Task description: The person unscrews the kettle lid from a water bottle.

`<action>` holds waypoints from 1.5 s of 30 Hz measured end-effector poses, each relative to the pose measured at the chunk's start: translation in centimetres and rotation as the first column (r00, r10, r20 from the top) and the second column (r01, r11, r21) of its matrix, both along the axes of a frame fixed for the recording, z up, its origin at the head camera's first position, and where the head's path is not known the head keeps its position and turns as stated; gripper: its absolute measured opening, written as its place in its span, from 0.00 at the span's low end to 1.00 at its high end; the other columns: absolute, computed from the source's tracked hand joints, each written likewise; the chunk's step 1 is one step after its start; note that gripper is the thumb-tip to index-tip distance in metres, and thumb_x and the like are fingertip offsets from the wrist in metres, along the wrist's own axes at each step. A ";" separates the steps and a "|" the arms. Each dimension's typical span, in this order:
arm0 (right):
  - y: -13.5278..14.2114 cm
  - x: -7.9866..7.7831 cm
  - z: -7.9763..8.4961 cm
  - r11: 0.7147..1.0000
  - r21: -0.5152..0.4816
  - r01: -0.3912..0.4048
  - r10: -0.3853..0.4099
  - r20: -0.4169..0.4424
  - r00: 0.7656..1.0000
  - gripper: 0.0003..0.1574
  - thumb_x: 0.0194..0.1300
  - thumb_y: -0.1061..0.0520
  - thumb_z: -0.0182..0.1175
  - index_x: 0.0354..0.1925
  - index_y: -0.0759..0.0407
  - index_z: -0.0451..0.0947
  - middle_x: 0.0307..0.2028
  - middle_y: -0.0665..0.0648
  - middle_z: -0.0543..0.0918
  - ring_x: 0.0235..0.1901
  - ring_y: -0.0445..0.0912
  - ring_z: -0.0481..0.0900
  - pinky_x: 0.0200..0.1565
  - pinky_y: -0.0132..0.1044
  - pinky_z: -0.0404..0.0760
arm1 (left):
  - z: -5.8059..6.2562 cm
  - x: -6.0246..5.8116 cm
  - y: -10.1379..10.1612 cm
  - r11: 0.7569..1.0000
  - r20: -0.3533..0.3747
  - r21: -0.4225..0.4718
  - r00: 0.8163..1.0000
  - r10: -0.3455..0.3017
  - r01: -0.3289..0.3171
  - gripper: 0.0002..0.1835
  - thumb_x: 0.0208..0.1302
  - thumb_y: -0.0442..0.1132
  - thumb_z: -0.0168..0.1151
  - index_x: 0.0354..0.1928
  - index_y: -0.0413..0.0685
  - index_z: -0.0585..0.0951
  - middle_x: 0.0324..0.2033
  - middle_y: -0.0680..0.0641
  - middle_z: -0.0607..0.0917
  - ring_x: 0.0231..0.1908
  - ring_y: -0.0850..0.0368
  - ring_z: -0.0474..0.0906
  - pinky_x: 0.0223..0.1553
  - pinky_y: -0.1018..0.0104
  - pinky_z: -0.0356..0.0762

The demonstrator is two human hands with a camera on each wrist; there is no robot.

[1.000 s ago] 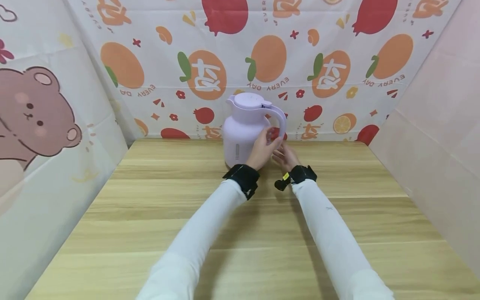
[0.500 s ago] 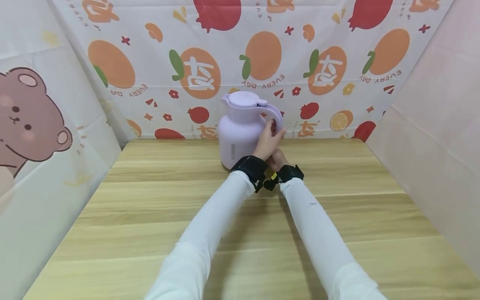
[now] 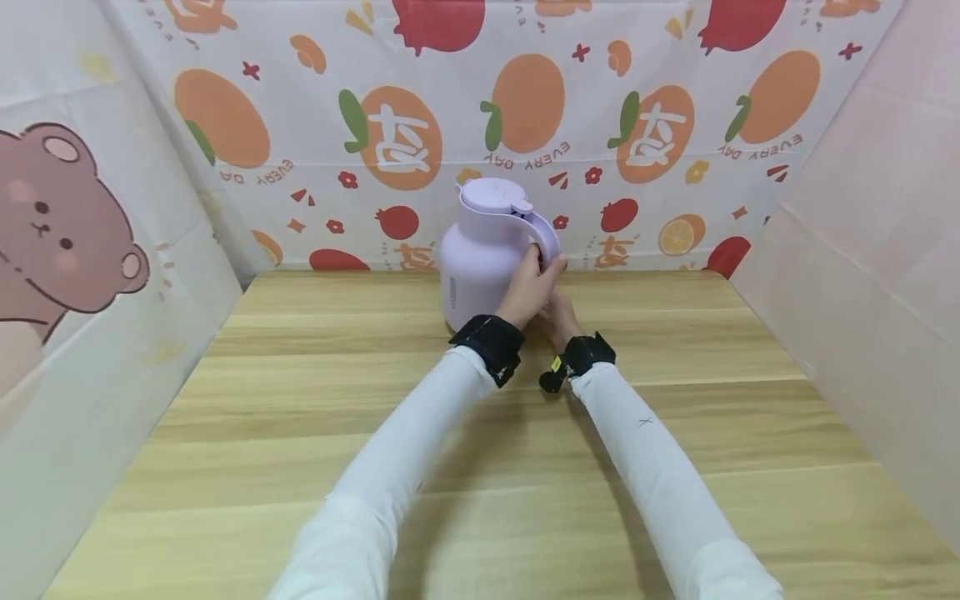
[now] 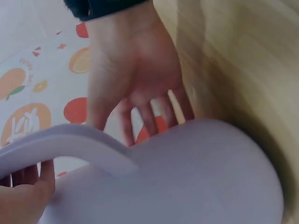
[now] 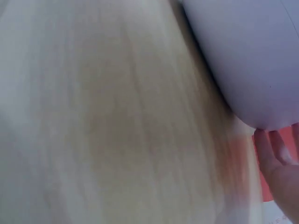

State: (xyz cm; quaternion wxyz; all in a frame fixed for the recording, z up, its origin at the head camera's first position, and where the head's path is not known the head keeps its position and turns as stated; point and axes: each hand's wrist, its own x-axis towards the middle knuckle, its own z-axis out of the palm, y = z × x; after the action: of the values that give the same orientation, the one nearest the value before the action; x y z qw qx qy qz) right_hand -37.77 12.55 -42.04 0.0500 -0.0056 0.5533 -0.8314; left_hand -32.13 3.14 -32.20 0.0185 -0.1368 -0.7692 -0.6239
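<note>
Lilac jug stands just above the middle of my head view, on the wooden table near its far edge. I have the left hand gripping the handle, fingers hooked through the loop. At upper centre of the left wrist view, I see the right hand open, fingers extended, tips meeting the jug's side.

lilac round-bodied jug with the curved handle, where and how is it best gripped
Probably by its curved lilac handle, coming from the right in the head view: it arches out on that side, leaving a finger gap, while the broad rounded lilac body is harder to encircle. The person's bare left hand grips that handle.
</note>
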 end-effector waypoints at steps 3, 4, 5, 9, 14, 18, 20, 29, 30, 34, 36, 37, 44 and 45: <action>0.1 0.1 0.6 0.997 0.067 0.031 -0.032 0.004 0.999 0.15 0.68 0.51 0.49 0.50 0.51 0.73 0.44 0.47 0.73 0.44 0.42 0.68 0.48 0.37 0.67 | -0.3 0.0 0.3 0.999 -0.030 0.032 0.999 -0.031 0.032 0.23 0.71 0.55 0.39 0.55 0.45 0.64 0.44 0.41 0.75 0.44 0.47 0.72 0.43 0.58 0.72; 0.2 0.1 0.7 0.993 0.109 0.034 -0.035 0.003 0.999 0.19 0.68 0.48 0.49 0.55 0.50 0.70 0.48 0.48 0.72 0.48 0.43 0.67 0.52 0.39 0.66 | -0.4 0.1 0.4 0.998 -0.041 0.044 0.998 -0.038 0.040 0.22 0.71 0.56 0.37 0.51 0.45 0.65 0.38 0.42 0.75 0.40 0.45 0.72 0.36 0.59 0.73; 0.2 -0.1 0.7 0.989 0.141 0.035 -0.035 -0.001 0.999 0.23 0.69 0.46 0.47 0.60 0.50 0.67 0.53 0.48 0.69 0.53 0.44 0.64 0.55 0.42 0.63 | -0.5 0.2 0.4 0.997 -0.049 0.059 0.998 -0.048 0.051 0.21 0.71 0.56 0.36 0.47 0.45 0.65 0.32 0.42 0.74 0.35 0.44 0.71 0.30 0.59 0.71; 0.7 -1.5 -0.6 0.987 0.160 -0.010 0.037 -0.164 0.986 0.30 0.71 0.42 0.40 0.67 0.48 0.57 0.62 0.50 0.63 0.61 0.45 0.57 0.61 0.47 0.55 | -1.0 0.6 0.3 0.992 -0.066 0.109 0.996 -0.053 0.060 0.20 0.71 0.56 0.35 0.42 0.45 0.64 0.26 0.45 0.69 0.30 0.45 0.67 0.27 0.67 0.64; 0.6 -1.3 1.8 0.957 0.287 0.033 0.091 -0.407 0.909 0.28 0.74 0.52 0.36 0.68 0.58 0.53 0.64 0.57 0.60 0.61 0.47 0.57 0.60 0.39 0.54 | -1.2 1.3 -0.4 0.937 -0.052 0.319 0.990 -0.133 0.143 0.19 0.72 0.50 0.37 0.38 0.39 0.63 0.23 0.45 0.65 0.26 0.50 0.64 0.29 0.68 0.62; 0.7 -0.2 5.7 0.874 0.480 0.072 0.177 -0.454 0.873 0.35 0.68 0.62 0.47 0.69 0.63 0.46 0.67 0.63 0.52 0.64 0.53 0.54 0.62 0.39 0.55 | -1.5 1.5 -1.5 0.877 -0.070 0.452 0.987 -0.147 0.163 0.19 0.73 0.49 0.36 0.28 0.44 0.64 0.17 0.49 0.64 0.18 0.59 0.60 0.22 0.71 0.61; 1.0 -0.2 6.6 0.831 0.553 0.054 0.237 -0.441 0.865 0.41 0.65 0.61 0.52 0.70 0.62 0.45 0.68 0.63 0.50 0.64 0.55 0.54 0.62 0.41 0.56 | -1.7 1.4 -2.5 0.889 -0.085 0.435 0.989 -0.119 0.144 0.22 0.73 0.50 0.36 0.24 0.45 0.64 0.14 0.51 0.63 0.15 0.62 0.60 0.19 0.72 0.60; 0.9 -0.3 8.7 0.702 0.712 -0.018 0.369 -0.342 0.864 0.52 0.59 0.52 0.62 0.71 0.52 0.42 0.67 0.61 0.52 0.62 0.54 0.57 0.59 0.49 0.60 | -1.4 2.2 -6.3 0.923 -0.068 0.372 0.994 -0.080 0.100 0.28 0.71 0.57 0.34 0.19 0.44 0.64 0.09 0.51 0.63 0.09 0.61 0.59 0.14 0.70 0.60; 0.8 -0.2 8.8 0.698 0.716 -0.022 0.369 -0.333 0.868 0.52 0.59 0.52 0.62 0.71 0.52 0.42 0.67 0.61 0.53 0.62 0.55 0.57 0.59 0.49 0.60 | -1.3 2.2 -6.4 0.922 -0.067 0.373 0.994 -0.081 0.100 0.29 0.71 0.57 0.34 0.18 0.44 0.64 0.08 0.51 0.63 0.09 0.61 0.59 0.14 0.70 0.60; 0.6 0.0 8.9 0.692 0.722 -0.011 0.343 -0.315 0.885 0.52 0.59 0.51 0.62 0.71 0.52 0.43 0.67 0.60 0.53 0.63 0.54 0.57 0.59 0.50 0.59 | -1.1 2.4 -6.8 0.924 -0.056 0.370 0.995 -0.083 0.098 0.29 0.71 0.58 0.34 0.18 0.45 0.64 0.08 0.51 0.63 0.09 0.61 0.59 0.14 0.70 0.59; 0.4 0.1 8.9 0.693 0.721 0.000 0.330 -0.317 0.889 0.51 0.58 0.51 0.62 0.71 0.52 0.44 0.67 0.60 0.52 0.63 0.54 0.56 0.59 0.50 0.59 | -1.0 2.5 -6.8 0.926 -0.048 0.367 0.996 -0.076 0.088 0.29 0.71 0.58 0.35 0.18 0.45 0.64 0.08 0.52 0.63 0.09 0.61 0.59 0.14 0.70 0.59; 0.3 0.2 8.9 0.697 0.717 0.002 0.327 -0.321 0.889 0.51 0.59 0.51 0.62 0.71 0.53 0.44 0.67 0.60 0.52 0.63 0.54 0.56 0.60 0.50 0.58 | -1.0 2.5 -6.9 0.926 -0.044 0.369 0.997 -0.070 0.082 0.29 0.71 0.58 0.36 0.18 0.45 0.64 0.08 0.52 0.63 0.09 0.61 0.58 0.14 0.71 0.59; -0.2 0.8 9.0 0.713 0.701 0.017 0.304 -0.331 0.894 0.51 0.59 0.49 0.62 0.71 0.52 0.43 0.67 0.60 0.54 0.63 0.54 0.56 0.60 0.50 0.57 | -0.6 2.8 -7.3 0.922 -0.018 0.381 0.998 -0.061 0.064 0.28 0.70 0.57 0.40 0.17 0.45 0.64 0.07 0.53 0.62 0.08 0.62 0.57 0.13 0.71 0.57; -0.3 0.9 8.9 0.713 0.701 0.020 0.300 -0.331 0.895 0.51 0.59 0.49 0.62 0.71 0.53 0.43 0.66 0.60 0.54 0.63 0.54 0.56 0.60 0.50 0.58 | -0.6 2.9 -7.4 0.922 -0.014 0.381 0.998 -0.066 0.066 0.28 0.70 0.57 0.40 0.17 0.45 0.64 0.07 0.53 0.62 0.08 0.62 0.57 0.13 0.70 0.57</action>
State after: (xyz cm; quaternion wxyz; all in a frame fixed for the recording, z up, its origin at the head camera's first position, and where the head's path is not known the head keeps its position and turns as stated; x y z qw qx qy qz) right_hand -36.84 12.29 -33.11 -0.0078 -0.2092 0.8165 -0.5381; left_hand -29.24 -4.23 -32.83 0.0242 -0.1568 -0.6282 -0.7617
